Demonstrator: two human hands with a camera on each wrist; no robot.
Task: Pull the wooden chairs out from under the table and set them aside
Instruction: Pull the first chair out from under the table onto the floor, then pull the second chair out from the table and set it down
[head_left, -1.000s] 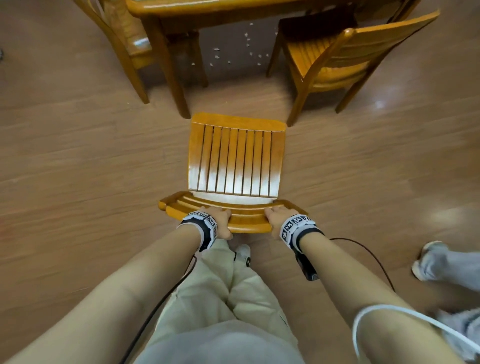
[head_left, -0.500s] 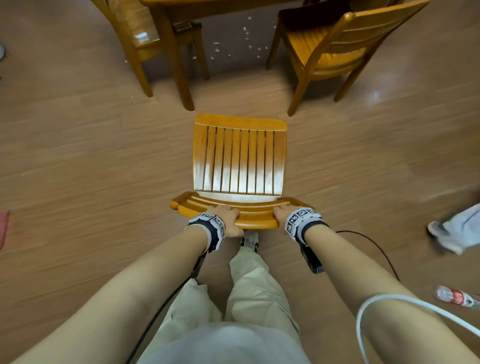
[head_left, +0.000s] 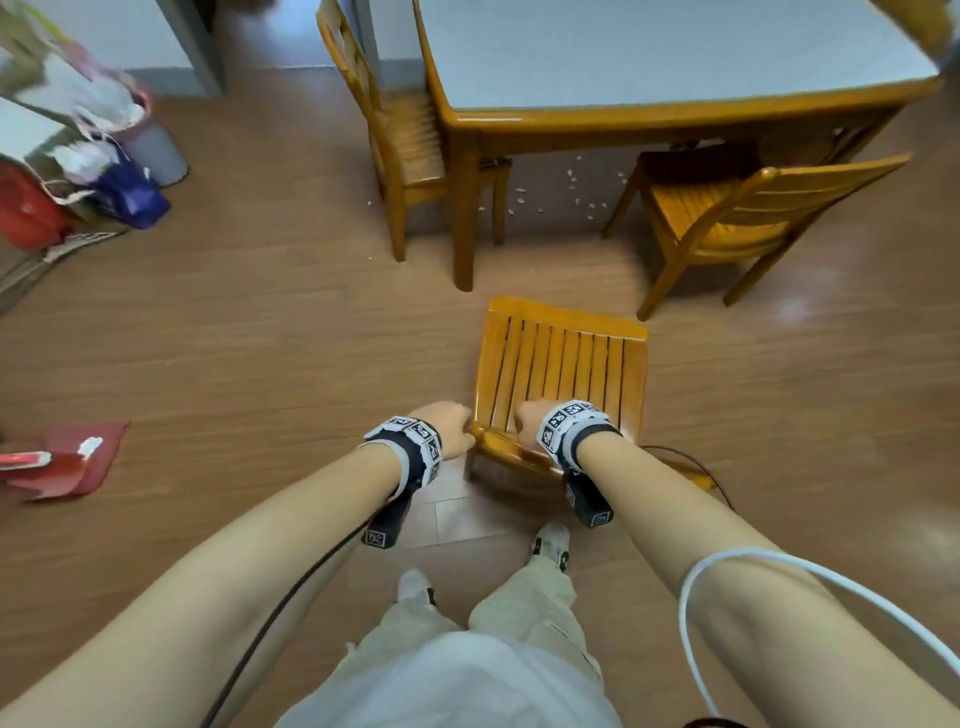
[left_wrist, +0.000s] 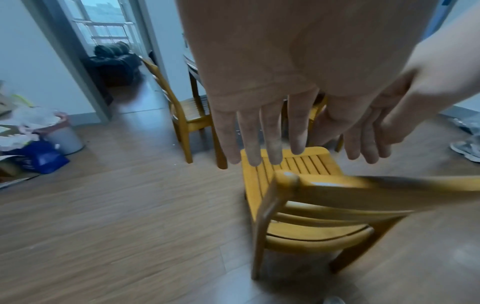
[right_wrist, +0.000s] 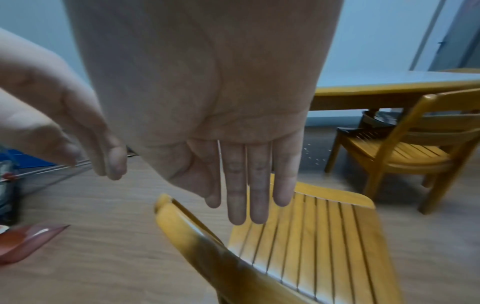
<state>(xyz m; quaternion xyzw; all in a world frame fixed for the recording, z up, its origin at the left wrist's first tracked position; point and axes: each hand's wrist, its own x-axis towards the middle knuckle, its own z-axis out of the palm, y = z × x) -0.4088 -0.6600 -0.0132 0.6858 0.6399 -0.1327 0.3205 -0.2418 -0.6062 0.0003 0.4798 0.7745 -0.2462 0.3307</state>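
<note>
Your left hand (left_wrist: 259, 82) and right hand (right_wrist: 207, 92) hang with fingers straight, holding nothing, above the pulled-out chair (head_left: 561, 364) near the table (head_left: 675, 111)

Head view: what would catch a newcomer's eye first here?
A wooden chair stands out on the open floor, with both hands open above its backrest. Behind it, two more chairs remain at the table.

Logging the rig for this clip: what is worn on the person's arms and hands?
Both forearms are bare, no sleeves or gloves. The left hand and right hand each have a dark wristband with black-and-white square markers and a black camera unit beneath. A black cable trails from the left, a white one loops by the right.
</note>
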